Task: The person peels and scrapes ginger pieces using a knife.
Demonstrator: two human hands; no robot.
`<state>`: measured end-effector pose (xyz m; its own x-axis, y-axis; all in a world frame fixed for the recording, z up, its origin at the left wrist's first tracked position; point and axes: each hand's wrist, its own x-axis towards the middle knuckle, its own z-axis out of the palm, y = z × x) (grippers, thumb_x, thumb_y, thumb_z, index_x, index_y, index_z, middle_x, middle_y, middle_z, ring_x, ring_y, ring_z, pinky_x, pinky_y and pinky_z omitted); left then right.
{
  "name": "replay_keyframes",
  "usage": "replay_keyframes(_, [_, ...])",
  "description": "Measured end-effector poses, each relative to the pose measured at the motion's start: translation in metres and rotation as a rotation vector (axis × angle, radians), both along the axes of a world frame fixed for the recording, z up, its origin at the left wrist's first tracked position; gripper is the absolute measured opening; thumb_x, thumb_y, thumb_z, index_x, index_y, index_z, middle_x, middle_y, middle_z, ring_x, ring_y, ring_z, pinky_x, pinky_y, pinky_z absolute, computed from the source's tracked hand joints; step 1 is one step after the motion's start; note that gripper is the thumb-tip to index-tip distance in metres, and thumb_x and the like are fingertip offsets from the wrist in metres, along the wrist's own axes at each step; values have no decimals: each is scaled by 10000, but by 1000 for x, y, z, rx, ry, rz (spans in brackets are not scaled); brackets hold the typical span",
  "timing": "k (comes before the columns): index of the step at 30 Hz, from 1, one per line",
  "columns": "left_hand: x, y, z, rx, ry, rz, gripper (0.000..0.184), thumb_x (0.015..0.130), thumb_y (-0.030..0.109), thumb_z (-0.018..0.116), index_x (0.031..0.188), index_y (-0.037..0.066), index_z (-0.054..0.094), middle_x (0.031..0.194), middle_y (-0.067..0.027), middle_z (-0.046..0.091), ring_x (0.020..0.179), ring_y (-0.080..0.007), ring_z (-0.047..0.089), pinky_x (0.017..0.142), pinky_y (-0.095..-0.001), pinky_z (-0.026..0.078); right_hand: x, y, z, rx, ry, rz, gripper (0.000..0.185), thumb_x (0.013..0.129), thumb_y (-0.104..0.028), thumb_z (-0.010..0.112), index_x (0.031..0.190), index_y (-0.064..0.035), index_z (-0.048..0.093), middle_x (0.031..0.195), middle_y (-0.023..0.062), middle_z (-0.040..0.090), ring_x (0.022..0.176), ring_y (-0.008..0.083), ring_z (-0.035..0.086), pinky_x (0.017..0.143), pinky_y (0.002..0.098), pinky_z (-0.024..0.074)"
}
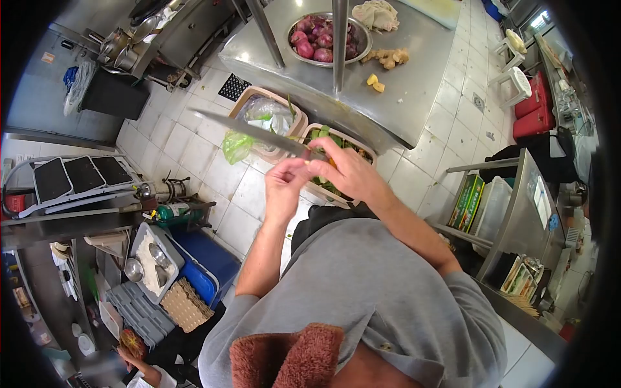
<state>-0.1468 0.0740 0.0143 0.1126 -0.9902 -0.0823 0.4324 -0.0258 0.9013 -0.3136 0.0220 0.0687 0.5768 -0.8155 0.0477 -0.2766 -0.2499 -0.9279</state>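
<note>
A long-bladed knife (259, 134) points up and to the left in front of my body, above the floor bins. My right hand (352, 169) is closed around its handle end, and the fingers hide most of the handle. My left hand (284, 187) meets the right one at the base of the blade, its thumb and fingertips pinched together. A small reddish patch shows between the hands, too covered to name. Just below is a bin of green trimmings (320, 134), and beside it a bin lined with plastic bags (262, 110).
A steel table (414, 84) ahead holds a bowl of red onions (326, 40), ginger (388, 58), cut yellow pieces (374, 83) and a cloth (376, 15). A folded step ladder (77, 178) lies left. Another person's hand (132, 359) shows at lower left. Steel shelving (517, 213) stands right.
</note>
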Motion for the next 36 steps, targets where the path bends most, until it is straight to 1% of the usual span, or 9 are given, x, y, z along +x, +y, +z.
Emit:
replay_keyframes(2, [-6, 3, 2, 17, -36, -50, 144, 906, -10, 636, 1047, -39, 640, 962, -115, 700, 850, -148, 679, 809, -263, 547, 5, -6, -9, 116, -204, -42, 351, 965, -306, 547, 1182, -35, 497, 740, 181, 625, 685, 324, 645, 623, 420, 449])
replay_keyframes(7, [11, -13, 6, 54, 350, -1, 228, 941, 16, 592, 1165, -26, 592, 1115, -118, 657, 970, -181, 652, 871, -293, 530, -7, -14, -7, 28, -92, -78, 510, 961, -302, 537, 1398, -64, 426, 747, 155, 577, 604, 261, 531, 613, 366, 421])
replay_keyframes(9, [23, -15, 6, 24, 479, -40, 260, 943, 3, 569, 1202, -14, 575, 1156, -99, 630, 1043, -168, 613, 905, -298, 497, -9, -10, -4, -7, -63, -3, 527, 954, -296, 547, 1412, -69, 419, 746, 156, 576, 601, 264, 532, 610, 367, 422])
replay_keyframes(11, [22, -15, 7, 7, 476, -11, 282, 926, -23, 571, 1209, -18, 572, 1149, -100, 632, 1029, -167, 620, 891, -295, 504, -12, -7, 6, -19, 77, 80, 566, 927, -278, 590, 1427, -72, 423, 798, 167, 609, 620, 274, 563, 615, 362, 440])
replay_keyframes(15, [18, -16, 3, -1, 402, 5, 338, 869, -88, 587, 1203, -33, 574, 1138, -105, 638, 996, -167, 638, 859, -288, 524, -4, -5, 5, -204, -42, 117, 581, 903, -291, 636, 1406, -62, 458, 885, 174, 645, 651, 303, 597, 623, 364, 457])
replay_keyframes(21, [12, -20, 6, -52, 316, 62, 294, 830, -111, 616, 1117, -48, 631, 1110, -113, 654, 985, -183, 650, 862, -303, 537, -5, -8, 7, -286, -26, 100, 595, 896, -292, 640, 1412, -65, 451, 882, 166, 646, 657, 320, 595, 619, 380, 457])
replay_keyframes(28, [11, -22, 15, -125, 205, 67, 267, 826, -109, 628, 1088, -57, 643, 1039, -123, 686, 919, -173, 667, 839, -304, 540, -6, -9, 15, -293, -6, 99, 573, 903, -280, 627, 1401, -61, 448, 880, 176, 650, 689, 332, 623, 629, 396, 468])
replay_keyframes(33, [11, -21, 0, -92, 135, 9, 223, 847, -96, 643, 1063, -40, 650, 994, -98, 700, 878, -144, 669, 816, -281, 537, -1, -9, 22, -143, 25, 35, 483, 927, -287, 593, 1324, -43, 468, 854, 201, 648, 737, 355, 643, 633, 415, 475])
replay_keyframes(36, [0, -19, -14, -159, 287, -99, 201, 870, -75, 645, 1061, -14, 653, 994, -104, 702, 885, -143, 672, 832, -275, 538, 3, -14, 14, -146, -83, -56, 449, 949, -299, 564, 1295, -24, 485, 808, 194, 630, 701, 330, 629, 638, 399, 469])
